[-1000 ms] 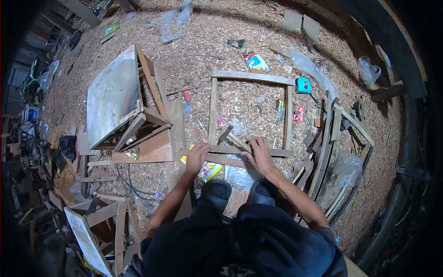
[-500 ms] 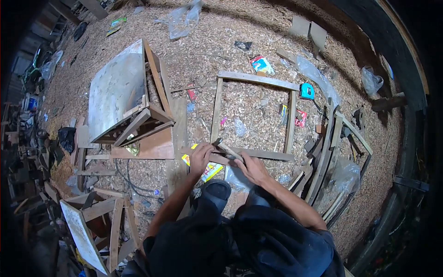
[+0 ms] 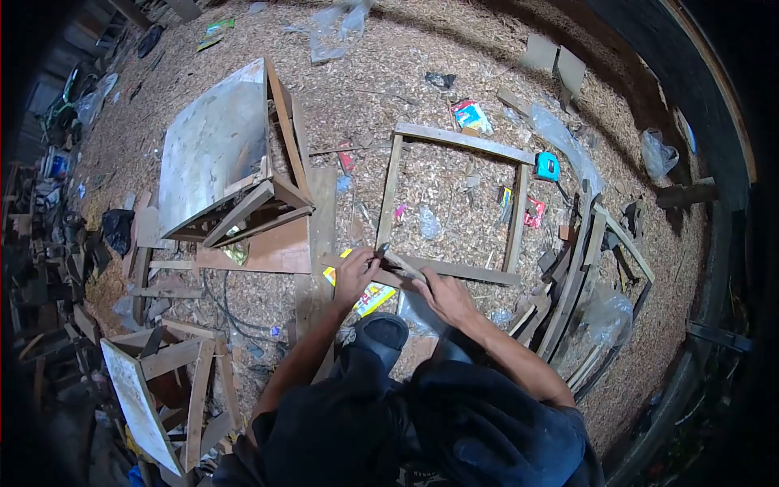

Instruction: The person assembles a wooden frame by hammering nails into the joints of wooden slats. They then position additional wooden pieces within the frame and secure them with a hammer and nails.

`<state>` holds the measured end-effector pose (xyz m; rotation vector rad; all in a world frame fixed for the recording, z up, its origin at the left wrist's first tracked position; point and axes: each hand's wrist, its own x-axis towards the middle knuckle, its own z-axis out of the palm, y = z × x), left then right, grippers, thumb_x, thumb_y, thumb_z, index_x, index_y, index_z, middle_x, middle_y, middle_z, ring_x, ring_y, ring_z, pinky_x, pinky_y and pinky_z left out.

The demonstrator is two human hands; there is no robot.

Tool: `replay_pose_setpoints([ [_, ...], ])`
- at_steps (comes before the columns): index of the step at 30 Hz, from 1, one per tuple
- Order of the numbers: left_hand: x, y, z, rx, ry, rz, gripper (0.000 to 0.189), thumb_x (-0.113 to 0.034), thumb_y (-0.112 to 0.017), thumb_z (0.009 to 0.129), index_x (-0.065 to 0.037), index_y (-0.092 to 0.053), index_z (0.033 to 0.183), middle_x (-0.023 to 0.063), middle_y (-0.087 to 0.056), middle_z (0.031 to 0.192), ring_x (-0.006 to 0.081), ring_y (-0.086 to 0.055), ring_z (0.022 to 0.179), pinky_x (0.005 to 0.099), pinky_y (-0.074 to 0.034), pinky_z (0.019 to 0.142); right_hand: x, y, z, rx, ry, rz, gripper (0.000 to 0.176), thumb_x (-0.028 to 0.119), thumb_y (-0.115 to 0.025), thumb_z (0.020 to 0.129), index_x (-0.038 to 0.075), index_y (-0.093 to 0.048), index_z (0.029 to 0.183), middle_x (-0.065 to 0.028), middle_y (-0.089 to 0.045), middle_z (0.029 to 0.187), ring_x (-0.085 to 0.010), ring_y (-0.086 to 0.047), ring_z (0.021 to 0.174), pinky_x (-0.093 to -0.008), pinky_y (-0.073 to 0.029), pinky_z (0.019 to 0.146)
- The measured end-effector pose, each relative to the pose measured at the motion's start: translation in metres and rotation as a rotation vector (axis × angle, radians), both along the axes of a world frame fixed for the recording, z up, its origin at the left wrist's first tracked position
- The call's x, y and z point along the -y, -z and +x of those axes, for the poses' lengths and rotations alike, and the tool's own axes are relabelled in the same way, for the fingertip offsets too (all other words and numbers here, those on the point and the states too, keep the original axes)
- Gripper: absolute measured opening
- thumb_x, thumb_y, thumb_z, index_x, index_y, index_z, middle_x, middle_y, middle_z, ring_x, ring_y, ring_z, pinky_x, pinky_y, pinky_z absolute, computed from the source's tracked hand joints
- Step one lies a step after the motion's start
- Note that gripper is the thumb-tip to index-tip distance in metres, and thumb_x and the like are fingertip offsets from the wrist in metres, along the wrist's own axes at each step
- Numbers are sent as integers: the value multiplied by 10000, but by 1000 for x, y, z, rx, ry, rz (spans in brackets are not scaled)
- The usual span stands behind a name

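A rectangular wooden frame (image 3: 466,144) lies flat on the shavings in front of my feet. Over its near left corner is a hammer (image 3: 402,264) with a pale wooden handle and a small dark head. My right hand (image 3: 445,297) is closed around the handle's lower end. Close by the head, my left hand (image 3: 354,276) is pinched at the corner; whatever its fingers hold is hidden. Beneath the hands lie a short wooden strip (image 3: 389,277) and a yellow wrapper (image 3: 374,299). A teal tape measure (image 3: 547,166) rests by the frame's far right corner.
To the left stands a wooden structure with a pale panel (image 3: 215,138); a similar smaller one (image 3: 134,398) is nearer me. Long wooden strips (image 3: 574,272) and clear plastic (image 3: 608,316) lie on the right. A board (image 3: 322,219) lies left of the frame.
The camera view has shifted slightly, moving the floor and frame a little rightward. Both hands stay at the near left corner, and the hammer has barely moved.
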<state>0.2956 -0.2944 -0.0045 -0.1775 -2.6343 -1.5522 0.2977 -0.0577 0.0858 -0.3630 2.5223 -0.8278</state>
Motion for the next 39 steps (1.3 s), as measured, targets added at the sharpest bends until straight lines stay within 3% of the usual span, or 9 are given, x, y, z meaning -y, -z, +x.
replay_pose_setpoints([
  [11, 5, 12, 1, -60, 14, -58, 346, -15, -665, 799, 15, -613, 1139, 165, -621, 1064, 316, -628, 975, 350, -494, 842, 3, 0, 3, -127, -50, 108, 343, 394, -516, 975, 59, -503, 1048, -231, -609, 623, -463, -619, 597, -574, -483, 521],
  [14, 5, -1, 0, 184, 33, -72, 187, -70, -681, 836, 22, -646, 996, 155, -649, 1038, 333, -646, 951, 386, -523, 821, 3, -3, 6, -247, 0, -42, 350, 399, -515, 975, 55, -499, 1035, -237, -604, 616, -464, -620, 598, -571, -484, 515],
  [17, 0, 3, -2, -137, 8, -97, 169, -74, -678, 841, 22, -642, 975, 147, -651, 1037, 329, -648, 939, 388, -524, 805, 2, 2, 5, -209, -51, 40, 352, 402, -515, 975, 52, -506, 1006, -246, -602, 618, -466, -622, 600, -562, -491, 520],
  [20, 6, 9, -1, -32, 38, -109, 184, -68, -678, 841, 20, -650, 999, 150, -652, 1061, 331, -642, 974, 389, -521, 838, 2, -1, -1, -57, -57, 164, 358, 409, -511, 975, 51, -509, 983, -249, -610, 633, -464, -622, 599, -563, -488, 519],
  [22, 7, 15, 3, 67, 57, -100, 196, -69, -680, 839, 21, -652, 1011, 150, -653, 1072, 332, -638, 993, 389, -519, 855, 3, -1, 8, -301, -2, -105, 378, 427, -496, 978, 49, -515, 972, -253, -618, 648, -466, -625, 607, -569, -485, 525],
  [25, 3, 17, 0, -101, 14, -97, 197, -69, -687, 829, 9, -656, 1007, 151, -653, 1071, 329, -638, 995, 393, -517, 859, 2, 16, 3, -134, -60, 153, 352, 396, -532, 968, 44, -519, 968, -252, -618, 650, -467, -624, 613, -569, -480, 529],
  [30, 6, 10, 0, -47, 53, -106, 254, -25, -683, 793, 0, -653, 1044, 158, -651, 1094, 336, -631, 1025, 395, -512, 876, -3, 5, 9, -251, 14, -134, 378, 416, -514, 972, 40, -537, 1011, -273, -626, 698, -490, -625, 691, -568, -491, 582],
  [33, 3, 8, -1, -95, 44, -112, 234, -20, -670, 813, -1, -653, 1045, 155, -652, 1088, 329, -631, 1031, 396, -512, 876, 0, 17, 7, -97, -25, 161, 359, 398, -537, 966, 41, -536, 1000, -275, -626, 704, -488, -621, 689, -570, -481, 578],
  [39, 1, -2, 1, -35, 6, -56, 211, -23, -680, 807, 2, -656, 1016, 153, -656, 1053, 330, -637, 1001, 392, -513, 869, -1, 15, 12, -159, -6, -10, 361, 397, -525, 973, 39, -545, 1013, -279, -628, 709, -487, -622, 665, -572, -485, 569],
])
